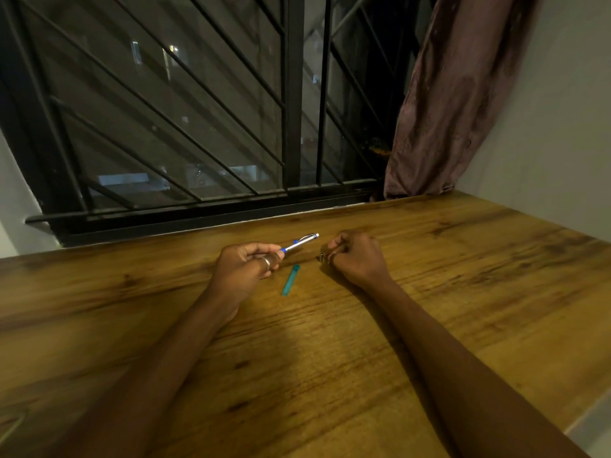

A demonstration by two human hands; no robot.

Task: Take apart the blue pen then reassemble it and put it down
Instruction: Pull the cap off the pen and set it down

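Note:
My left hand [246, 264] pinches the silver upper half of the blue pen [301, 242] by its lower end, its clip end pointing up and right above the table. The teal-blue lower barrel [291, 280] lies loose on the wooden table [297, 342] between my hands. My right hand [355, 256] rests on the table with fingers curled around a small dark pen part [321, 257], which is mostly hidden.
A barred window [198, 127] runs along the table's far edge. A brownish curtain [456, 94] hangs at the back right, next to a pale wall [562, 127]. The table's right edge drops off at the lower right.

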